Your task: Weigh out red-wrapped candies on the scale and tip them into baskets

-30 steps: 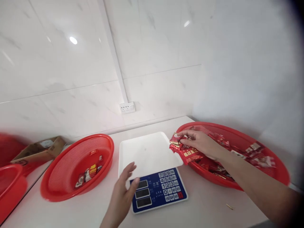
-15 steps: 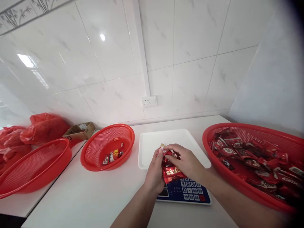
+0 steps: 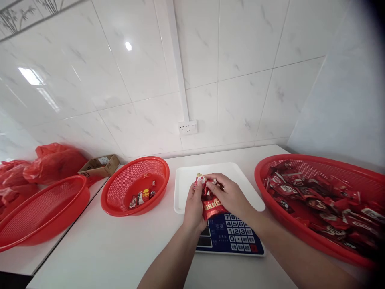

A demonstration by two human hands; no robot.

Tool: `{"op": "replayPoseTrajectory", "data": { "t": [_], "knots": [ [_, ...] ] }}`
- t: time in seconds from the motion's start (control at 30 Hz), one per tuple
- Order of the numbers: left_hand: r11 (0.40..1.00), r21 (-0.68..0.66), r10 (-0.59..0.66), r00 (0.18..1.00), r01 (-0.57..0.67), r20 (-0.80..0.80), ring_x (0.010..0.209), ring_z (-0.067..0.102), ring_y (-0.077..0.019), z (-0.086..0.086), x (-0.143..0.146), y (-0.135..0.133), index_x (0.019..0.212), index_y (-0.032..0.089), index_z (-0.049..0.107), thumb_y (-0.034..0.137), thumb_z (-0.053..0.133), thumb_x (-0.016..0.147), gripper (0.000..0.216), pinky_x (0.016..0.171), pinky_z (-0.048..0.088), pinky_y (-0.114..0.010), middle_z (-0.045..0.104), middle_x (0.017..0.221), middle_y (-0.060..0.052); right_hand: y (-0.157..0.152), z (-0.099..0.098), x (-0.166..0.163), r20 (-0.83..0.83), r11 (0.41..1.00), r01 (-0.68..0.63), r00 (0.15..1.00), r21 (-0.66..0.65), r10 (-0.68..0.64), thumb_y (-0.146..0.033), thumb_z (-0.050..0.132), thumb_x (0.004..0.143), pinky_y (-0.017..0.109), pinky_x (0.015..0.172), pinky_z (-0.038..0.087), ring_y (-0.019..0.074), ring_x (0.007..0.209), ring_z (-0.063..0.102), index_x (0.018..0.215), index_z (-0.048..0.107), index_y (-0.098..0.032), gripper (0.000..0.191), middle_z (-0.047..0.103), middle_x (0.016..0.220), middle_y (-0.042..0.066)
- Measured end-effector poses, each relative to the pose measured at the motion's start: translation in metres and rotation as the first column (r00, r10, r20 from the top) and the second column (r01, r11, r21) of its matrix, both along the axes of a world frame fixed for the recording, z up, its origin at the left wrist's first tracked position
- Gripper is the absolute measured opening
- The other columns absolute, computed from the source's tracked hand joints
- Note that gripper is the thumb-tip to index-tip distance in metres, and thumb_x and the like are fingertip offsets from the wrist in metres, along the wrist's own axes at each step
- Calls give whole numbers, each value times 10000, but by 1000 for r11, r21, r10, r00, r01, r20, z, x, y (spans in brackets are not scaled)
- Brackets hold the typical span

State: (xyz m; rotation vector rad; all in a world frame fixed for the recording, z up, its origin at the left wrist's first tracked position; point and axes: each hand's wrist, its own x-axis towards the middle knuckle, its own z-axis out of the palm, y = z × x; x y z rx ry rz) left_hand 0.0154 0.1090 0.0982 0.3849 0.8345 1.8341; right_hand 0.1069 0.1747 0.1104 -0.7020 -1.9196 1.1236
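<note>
Both my hands meet over the white tray [image 3: 186, 180] of a blue electronic scale [image 3: 228, 237]. My left hand [image 3: 194, 206] and my right hand [image 3: 230, 196] are closed on a bunch of red snack packets [image 3: 209, 200], held just above the tray's front edge. To the right, a large red basket [image 3: 303, 237] is full of the same red packets. To the left, a smaller red basket [image 3: 117, 196] holds a few packets.
A third red basket [image 3: 39, 218] sits at the far left on a lower surface, with red plastic bags [image 3: 51, 160] and a cardboard box [image 3: 100, 166] behind it. A wall socket [image 3: 188, 127] is on the tiled wall behind the scale.
My right hand carried packets from the large basket to the scale tray. My left hand came up and took hold of them too. The camera has swung left and up.
</note>
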Motion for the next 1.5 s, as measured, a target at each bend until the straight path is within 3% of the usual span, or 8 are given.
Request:
{"op": "replayPoseTrajectory", "data": {
  "t": [0.17, 0.47, 0.67, 0.8, 0.93, 1.1, 1.3, 1.5],
  "knots": [
    [999, -53, -4, 986, 13, 166, 432, 468, -1, 4, -36, 2, 869, 119, 618, 309, 650, 842, 195, 361, 355, -66, 619, 706, 4, 21, -5, 13, -63, 928, -56, 997, -369, 35, -451, 555, 822, 365, 720, 575, 161, 736, 629, 1214, 565, -212, 459, 637, 836, 17],
    [998, -48, -37, 985, 46, 167, 383, 365, 15, 12, -63, -38, 762, 116, 580, 303, 570, 901, 234, 281, 284, -45, 620, 696, -8, 30, -5, 41, 219, 956, -74, 966, -283, 140, -385, 550, 820, 407, 861, 559, 241, 1014, 642, 1330, 512, -262, 526, 621, 1233, 66],
    [979, -105, -182, 981, 174, -71, 341, 322, 19, 1, -51, -60, 857, 147, 555, 435, 697, 777, 331, 262, 214, -73, 612, 695, 15, 23, -4, 51, 367, 989, -25, 927, -147, 78, -426, 531, 843, 417, 999, 447, 280, 1284, 455, 1316, 510, -276, 497, 492, 1410, 78],
    [939, -209, -325, 899, 272, -293, 323, 288, 1, -10, -31, -69, 986, 181, 560, 512, 695, 743, 432, 305, 189, -123, 559, 598, 55, 1, -5, 59, 199, 939, -189, 947, -289, 252, -508, 508, 844, 390, 843, 526, 248, 1049, 621, 1266, 547, -256, 493, 628, 1213, 96],
    [946, -215, -322, 777, 242, -541, 560, 488, -72, -19, -7, -74, 974, 168, 635, 411, 751, 714, 375, 526, 374, -175, 605, 726, 8, -26, -2, 61, 214, 875, -335, 881, -349, 422, -481, 551, 825, 339, 713, 530, 199, 816, 651, 1127, 624, -257, 384, 692, 916, 38],
    [940, -180, -341, 753, 290, -563, 760, 539, -137, -28, 4, -77, 1030, 171, 627, 402, 752, 717, 409, 699, 403, -234, 620, 846, -24, -31, 1, 63, 340, 942, -236, 888, -239, 309, -395, 569, 807, 285, 638, 480, 167, 703, 601, 835, 655, -243, 177, 668, 757, 2],
    [914, -257, -390, 855, 314, -342, 357, 272, -5, -27, -1, -77, 933, 161, 553, 514, 706, 727, 437, 368, 188, -171, 509, 611, 69, -8, -5, 59, 135, 937, -64, 984, -344, 117, -515, 616, 739, 260, 486, 450, 125, 525, 531, 887, 614, -222, 329, 550, 584, -42],
    [935, -228, -337, 877, 271, -343, 355, 275, 8, -22, -7, -81, 931, 160, 548, 501, 718, 722, 434, 354, 164, -163, 513, 623, 69, 1, -16, 53, 32, 934, 47, 999, -353, -38, -581, 661, 694, 272, 506, 494, 140, 570, 583, 894, 623, -207, 426, 596, 627, -15]
  ]
}}
